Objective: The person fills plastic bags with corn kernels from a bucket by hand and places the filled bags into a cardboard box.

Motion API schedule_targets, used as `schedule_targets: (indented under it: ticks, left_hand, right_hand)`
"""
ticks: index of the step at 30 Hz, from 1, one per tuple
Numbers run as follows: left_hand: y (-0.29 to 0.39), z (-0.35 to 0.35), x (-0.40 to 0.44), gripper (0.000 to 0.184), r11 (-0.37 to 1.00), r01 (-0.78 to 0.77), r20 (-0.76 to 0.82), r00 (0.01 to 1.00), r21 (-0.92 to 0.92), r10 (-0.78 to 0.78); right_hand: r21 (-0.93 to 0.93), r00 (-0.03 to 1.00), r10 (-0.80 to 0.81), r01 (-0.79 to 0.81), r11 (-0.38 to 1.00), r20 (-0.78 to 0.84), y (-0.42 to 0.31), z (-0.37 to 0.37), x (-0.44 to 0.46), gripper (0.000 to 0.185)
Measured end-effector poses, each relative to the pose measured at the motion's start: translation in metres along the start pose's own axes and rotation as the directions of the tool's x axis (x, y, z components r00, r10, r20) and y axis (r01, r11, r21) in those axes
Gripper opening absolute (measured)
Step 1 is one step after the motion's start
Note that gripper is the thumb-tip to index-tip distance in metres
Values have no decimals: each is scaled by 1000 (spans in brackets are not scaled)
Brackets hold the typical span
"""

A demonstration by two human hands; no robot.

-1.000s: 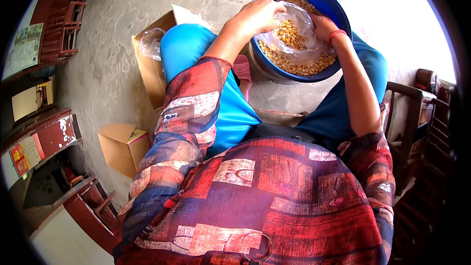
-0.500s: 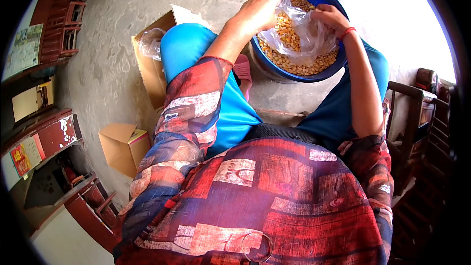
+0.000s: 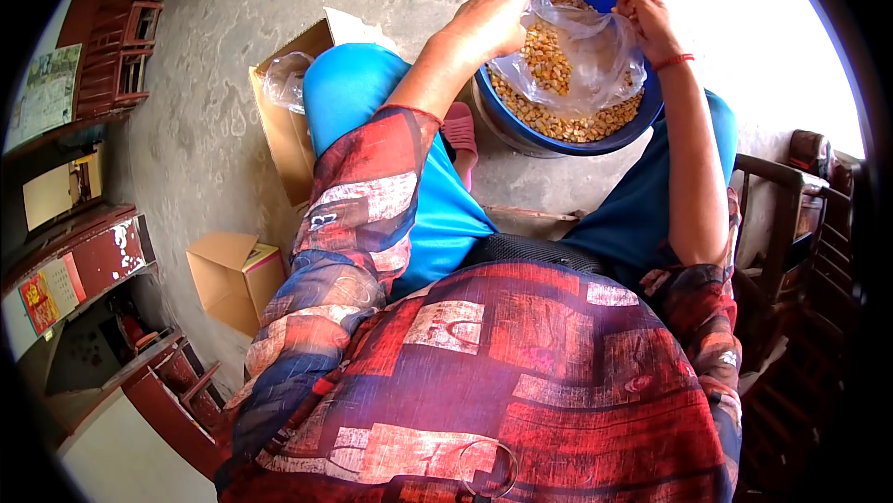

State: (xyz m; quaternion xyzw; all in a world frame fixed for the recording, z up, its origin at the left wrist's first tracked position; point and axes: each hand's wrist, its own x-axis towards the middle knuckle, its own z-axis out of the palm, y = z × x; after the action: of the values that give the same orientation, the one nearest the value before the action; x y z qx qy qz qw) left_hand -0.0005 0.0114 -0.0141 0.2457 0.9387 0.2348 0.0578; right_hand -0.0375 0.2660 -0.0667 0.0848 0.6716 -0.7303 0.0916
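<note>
A clear plastic bag (image 3: 600, 61) is held spread at its mouth between my two hands, over a blue bucket (image 3: 487, 92). Yellow corn kernels (image 3: 581, 126) fill the bucket below, and more kernels (image 3: 547, 58) show within the bag. My left hand (image 3: 490, 24) is closed on the bag's left edge near the bucket's rim. On the other side, my right hand (image 3: 646, 19) pinches the right edge, a red band (image 3: 673, 62) round its wrist. The fingertips of both hands are partly hidden by the plastic and the knuckles.
The bucket stands on a concrete floor (image 3: 223, 66) between my knees. To the left are a cardboard box (image 3: 286, 145) with clear plastic (image 3: 286, 82) in it and a smaller open carton (image 3: 223, 284). Dark wooden furniture (image 3: 781, 224) stands close on the right.
My right hand has moved up and a little to the right, pulling the bag's mouth wider. The left hand has stayed almost in place.
</note>
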Motion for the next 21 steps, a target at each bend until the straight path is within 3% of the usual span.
schedule_targets:
  ticks: [2, 3, 6, 7, 9, 12, 14, 15, 16, 18, 21]
  left_hand:
    - [-3, 4, 2, 58, 1000, -9, -4, 1000, 2, 9]
    - [-4, 6, 2, 58, 1000, -18, -8, 1000, 5, 18]
    - [-2, 3, 0, 57, 1000, -6, 7, 1000, -6, 6]
    - [-1, 3, 0, 57, 1000, -4, 8, 1000, -5, 4]
    - [1, 5, 0, 55, 1000, 6, 22, 1000, 26, -6]
    - [-4, 9, 2, 59, 999, -44, -9, 999, -13, 44]
    - [1, 4, 1, 58, 1000, -17, 29, 999, -16, 18]
    - [2, 2, 0, 57, 1000, 13, 67, 998, -19, -12]
    - [3, 0, 0, 57, 1000, 14, 67, 998, -19, -13]
    - [3, 0, -1, 56, 1000, 23, 51, 998, -7, -23]
    - [0, 2, -2, 55, 1000, -14, -13, 1000, 0, 14]
  right_hand:
    - [237, 987, -11, -28, 971, 159, -37, 12, -24, 28]
    - [271, 992, 15, -49, 961, 129, -59, 26, -42, 28]
    - [446, 886, -109, -118, 887, 451, -65, 18, -47, 22]
    - [448, 885, -108, -120, 886, 453, -65, 22, -52, 22]
    - [376, 878, 1, -206, 904, 479, -61, 38, -60, 21]
    - [219, 848, -20, -114, 969, 530, -43, 58, -59, 22]
    - [176, 902, -9, -75, 982, 432, -24, 73, -61, 22]
    - [52, 874, -38, 14, 999, 485, -23, 77, -62, 24]
    - [52, 874, -37, 14, 999, 485, -22, 77, -62, 24]
    - [-247, 792, -115, 319, 915, 600, -20, 77, -60, 28]
    - [-281, 834, -84, 277, 919, 545, -24, 71, -61, 26]
